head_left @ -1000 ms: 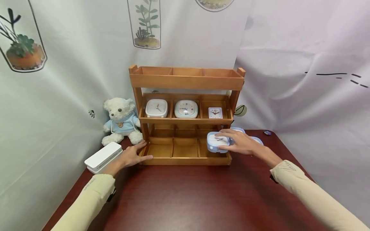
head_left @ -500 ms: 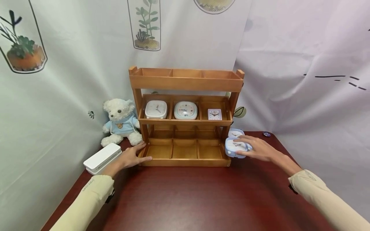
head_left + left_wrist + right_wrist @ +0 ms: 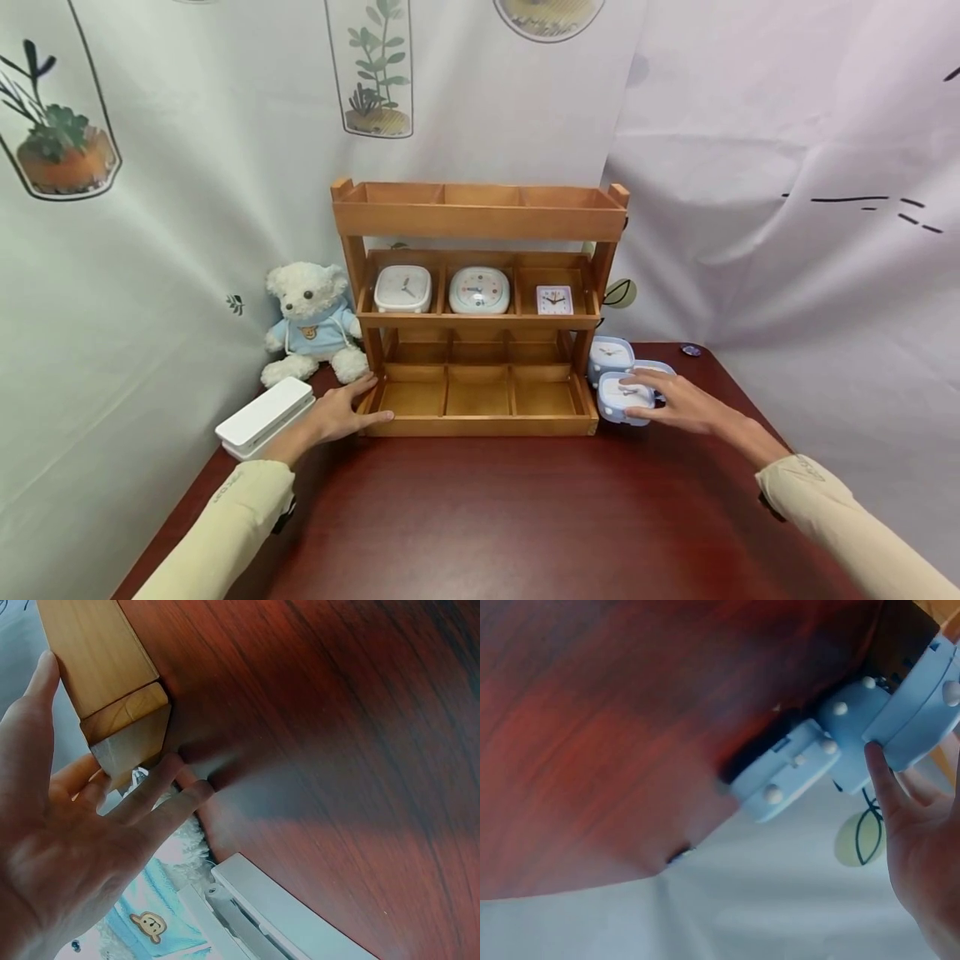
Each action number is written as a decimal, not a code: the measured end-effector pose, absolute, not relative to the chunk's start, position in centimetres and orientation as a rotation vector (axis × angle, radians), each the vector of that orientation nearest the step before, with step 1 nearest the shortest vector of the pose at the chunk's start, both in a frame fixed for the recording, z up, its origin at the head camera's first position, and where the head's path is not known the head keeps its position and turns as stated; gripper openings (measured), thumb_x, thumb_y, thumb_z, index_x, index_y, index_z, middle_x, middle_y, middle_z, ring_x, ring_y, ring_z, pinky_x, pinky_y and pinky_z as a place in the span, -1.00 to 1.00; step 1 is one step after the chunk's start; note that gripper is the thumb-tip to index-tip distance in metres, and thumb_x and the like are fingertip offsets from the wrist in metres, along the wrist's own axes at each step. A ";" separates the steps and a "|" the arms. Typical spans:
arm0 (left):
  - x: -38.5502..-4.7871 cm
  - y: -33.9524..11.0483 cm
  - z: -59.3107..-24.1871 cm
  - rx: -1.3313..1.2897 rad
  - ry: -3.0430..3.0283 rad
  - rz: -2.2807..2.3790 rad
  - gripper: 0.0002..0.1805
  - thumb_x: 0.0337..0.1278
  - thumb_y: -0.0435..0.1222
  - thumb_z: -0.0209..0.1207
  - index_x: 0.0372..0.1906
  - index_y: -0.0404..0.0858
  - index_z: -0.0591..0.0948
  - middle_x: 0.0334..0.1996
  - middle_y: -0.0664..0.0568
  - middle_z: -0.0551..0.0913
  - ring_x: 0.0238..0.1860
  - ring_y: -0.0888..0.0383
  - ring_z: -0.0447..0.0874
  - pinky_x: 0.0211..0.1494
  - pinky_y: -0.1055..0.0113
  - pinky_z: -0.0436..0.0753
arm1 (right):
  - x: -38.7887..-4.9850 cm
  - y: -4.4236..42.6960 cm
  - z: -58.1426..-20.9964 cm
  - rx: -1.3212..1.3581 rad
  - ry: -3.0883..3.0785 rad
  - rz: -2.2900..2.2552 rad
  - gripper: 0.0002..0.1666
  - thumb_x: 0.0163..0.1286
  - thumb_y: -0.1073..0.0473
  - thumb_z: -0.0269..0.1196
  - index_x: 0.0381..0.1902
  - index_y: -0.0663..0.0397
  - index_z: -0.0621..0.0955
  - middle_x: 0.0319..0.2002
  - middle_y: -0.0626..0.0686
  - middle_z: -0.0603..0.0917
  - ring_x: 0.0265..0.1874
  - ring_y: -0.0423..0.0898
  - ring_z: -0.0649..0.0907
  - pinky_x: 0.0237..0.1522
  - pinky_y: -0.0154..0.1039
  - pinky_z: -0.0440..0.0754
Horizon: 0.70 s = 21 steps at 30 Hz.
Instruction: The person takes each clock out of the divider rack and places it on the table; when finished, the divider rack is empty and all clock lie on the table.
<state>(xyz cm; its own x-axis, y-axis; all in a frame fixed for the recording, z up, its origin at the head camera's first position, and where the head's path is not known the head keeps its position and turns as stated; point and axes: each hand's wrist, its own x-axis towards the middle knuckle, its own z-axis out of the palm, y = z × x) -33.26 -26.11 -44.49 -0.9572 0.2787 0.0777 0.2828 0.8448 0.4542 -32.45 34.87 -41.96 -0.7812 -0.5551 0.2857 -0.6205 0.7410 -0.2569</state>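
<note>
My left hand (image 3: pixel 341 408) grips the lower left corner of a three-tier wooden shelf (image 3: pixel 480 427), its thumb on the front board and other fingers at the side. The left wrist view shows this hand (image 3: pixel 97 847) around the corner's end block (image 3: pixel 135 735). Just beyond the shelf's lower right end, my right hand (image 3: pixel 678 402) pinches a light blue alarm clock (image 3: pixel 617 395) with a white dial. Two more blue alarm clocks (image 3: pixel 609 354) stand close behind it. From the right wrist, the fingers press the side of the held clock (image 3: pixel 915 712); its dial is hidden there.
The middle tier holds a white clock (image 3: pixel 402 289), a rounded pale clock (image 3: pixel 479 292) and a small square clock (image 3: pixel 554 300). At left sit a teddy bear (image 3: pixel 307 321) and a white box-like object (image 3: pixel 266 417). A small purple item (image 3: pixel 691 350) lies near the table's back right corner.
My right hand has carried the blue alarm clock rightward out of the lower right compartment, then down beside the other blue clocks. The left hand stays at the shelf corner.
</note>
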 end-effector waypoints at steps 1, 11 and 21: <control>-33.2 -26.1 -44.5 -0.455 -3.009 -0.746 0.05 0.19 0.26 0.34 0.56 -0.35 0.34 0.59 -0.27 0.21 0.44 -0.44 0.31 0.33 -0.30 0.44 | -32.5 34.9 -42.2 0.946 -2.753 0.513 -0.38 0.37 -0.09 0.44 0.30 0.05 0.65 0.34 0.36 0.55 0.34 0.36 0.50 0.25 0.37 0.46; -33.1 -26.0 -44.5 -0.455 -3.005 -0.757 0.06 0.18 0.27 0.35 0.55 -0.36 0.35 0.58 -0.28 0.22 0.44 -0.44 0.31 0.33 -0.31 0.43 | -32.5 34.8 -44.2 0.979 -2.764 0.552 -0.41 0.36 -0.09 0.46 0.25 0.07 0.68 0.30 0.40 0.57 0.31 0.38 0.52 0.23 0.39 0.46; -33.1 -26.0 -44.4 -0.447 -3.010 -0.735 0.07 0.17 0.28 0.34 0.56 -0.34 0.34 0.57 -0.28 0.23 0.43 -0.45 0.32 0.32 -0.30 0.44 | -33.1 35.0 -45.7 1.084 -2.662 0.559 -0.45 0.34 0.05 0.48 0.24 0.10 0.69 0.33 0.36 0.56 0.31 0.37 0.53 0.23 0.30 0.49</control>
